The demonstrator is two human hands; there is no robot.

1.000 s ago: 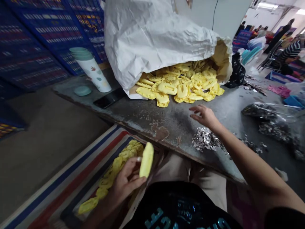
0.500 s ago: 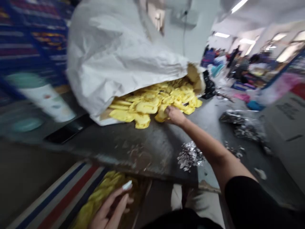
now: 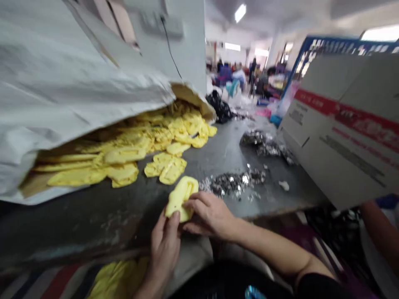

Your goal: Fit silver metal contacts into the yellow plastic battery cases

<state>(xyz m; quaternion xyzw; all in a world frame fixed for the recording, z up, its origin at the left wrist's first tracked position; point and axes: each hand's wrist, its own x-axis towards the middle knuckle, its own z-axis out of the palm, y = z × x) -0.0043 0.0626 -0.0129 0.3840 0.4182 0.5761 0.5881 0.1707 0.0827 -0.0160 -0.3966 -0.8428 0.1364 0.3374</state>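
Observation:
A pale yellow moulded piece (image 3: 181, 196), flat with rounded ends and a long slot, is held up over the table's front edge. My left hand (image 3: 166, 236) grips its lower end, thumb on top. On the piece's right side lie the curled fingers of my right hand (image 3: 212, 214), partly hiding that side. Several more yellow pieces (image 3: 124, 155) spill from the mouth of a big white sack (image 3: 102, 95) lying on its side. Two or so pieces (image 3: 166, 166) lie on the table just beyond my hands.
Silvery flakes (image 3: 232, 181) are scattered on the dark table (image 3: 102, 220). A crumpled silver bag (image 3: 264, 143) and a black bag (image 3: 220, 107) lie farther back. At right leans a white and red carton (image 3: 346, 128); beside it shows another person's arm (image 3: 380, 232). Below, a striped sack (image 3: 59, 282) holds yellow pieces.
My right hand has drawn back from the pile to my left hand, which has risen from below the table. Both are now at one yellow piece. The view has turned right.

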